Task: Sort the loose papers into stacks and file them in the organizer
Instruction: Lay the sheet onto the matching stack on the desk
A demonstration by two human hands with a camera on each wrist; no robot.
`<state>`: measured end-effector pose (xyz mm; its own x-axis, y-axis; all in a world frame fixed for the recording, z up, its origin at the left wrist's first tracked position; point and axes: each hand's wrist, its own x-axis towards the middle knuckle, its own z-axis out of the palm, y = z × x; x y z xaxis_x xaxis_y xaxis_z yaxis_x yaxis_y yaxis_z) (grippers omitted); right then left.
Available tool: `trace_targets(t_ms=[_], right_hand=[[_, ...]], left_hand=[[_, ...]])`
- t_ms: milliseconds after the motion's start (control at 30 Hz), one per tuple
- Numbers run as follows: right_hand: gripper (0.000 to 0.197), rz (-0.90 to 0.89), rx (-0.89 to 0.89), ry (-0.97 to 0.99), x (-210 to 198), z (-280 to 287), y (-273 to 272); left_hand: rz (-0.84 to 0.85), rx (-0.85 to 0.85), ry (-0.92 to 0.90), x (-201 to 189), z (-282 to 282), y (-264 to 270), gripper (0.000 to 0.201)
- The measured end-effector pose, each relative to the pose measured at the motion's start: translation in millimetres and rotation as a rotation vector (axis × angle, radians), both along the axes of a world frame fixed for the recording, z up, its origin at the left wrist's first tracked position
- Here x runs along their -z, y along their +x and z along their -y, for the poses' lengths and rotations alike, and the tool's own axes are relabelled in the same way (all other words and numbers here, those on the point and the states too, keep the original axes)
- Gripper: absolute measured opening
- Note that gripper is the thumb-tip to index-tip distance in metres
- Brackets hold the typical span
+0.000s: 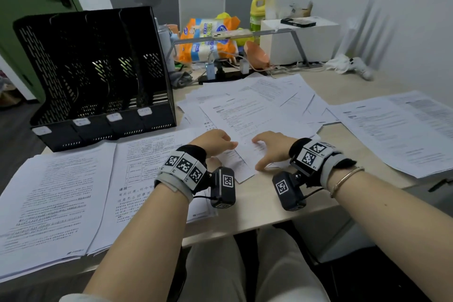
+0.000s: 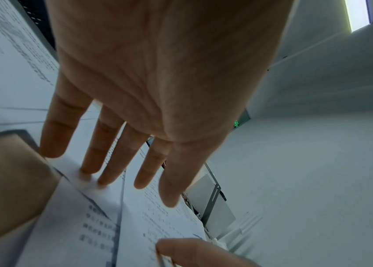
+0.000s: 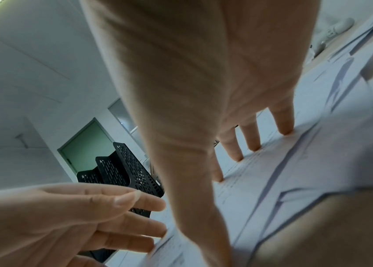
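Observation:
A heap of loose printed papers covers the middle of the desk. Both hands lie on its near sheet. My left hand has straight fingers; in the left wrist view its fingertips touch the paper edge. My right hand is spread flat, fingertips pressing the sheet. The black mesh organizer stands at the back left, its slots seemingly holding nothing; it also shows in the right wrist view. Sorted stacks lie at front left, beside it and at the right.
Behind the papers are a grey metal shelf riser with a phone, snack bags, a yellow bottle, a white box and cables. A white controller lies at the far right. Bare desk shows near my wrists.

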<state>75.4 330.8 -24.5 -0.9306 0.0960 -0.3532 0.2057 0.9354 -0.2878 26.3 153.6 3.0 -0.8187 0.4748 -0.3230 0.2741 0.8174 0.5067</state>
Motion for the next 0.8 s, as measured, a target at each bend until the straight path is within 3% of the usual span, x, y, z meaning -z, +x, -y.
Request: trace_targets(t_ms=[133, 367, 567, 700, 800], right_hand=[[0.07, -0.038, 0.003, 0.04, -3, 1, -4], [0.09, 0.017, 0.014, 0.162, 4, 16, -9], [0.063, -0.017, 0.017, 0.205, 2, 21, -11], [0.016, -0.097, 0.009, 0.12, -1, 15, -15], [0.024, -0.145, 0.075, -0.035, -17, 9, -14]], left_hand=[[0.017, -0.001, 0.014, 1, -1, 1, 0.05], [0.032, 0.0, 0.006, 6, -3, 0, 0.052], [0.053, -0.013, 0.016, 9, -4, -2, 0.053], [0.064, -0.048, 0.076, 11, -3, -3, 0.063], [0.068, -0.074, 0.197, 8, -5, -3, 0.069]])
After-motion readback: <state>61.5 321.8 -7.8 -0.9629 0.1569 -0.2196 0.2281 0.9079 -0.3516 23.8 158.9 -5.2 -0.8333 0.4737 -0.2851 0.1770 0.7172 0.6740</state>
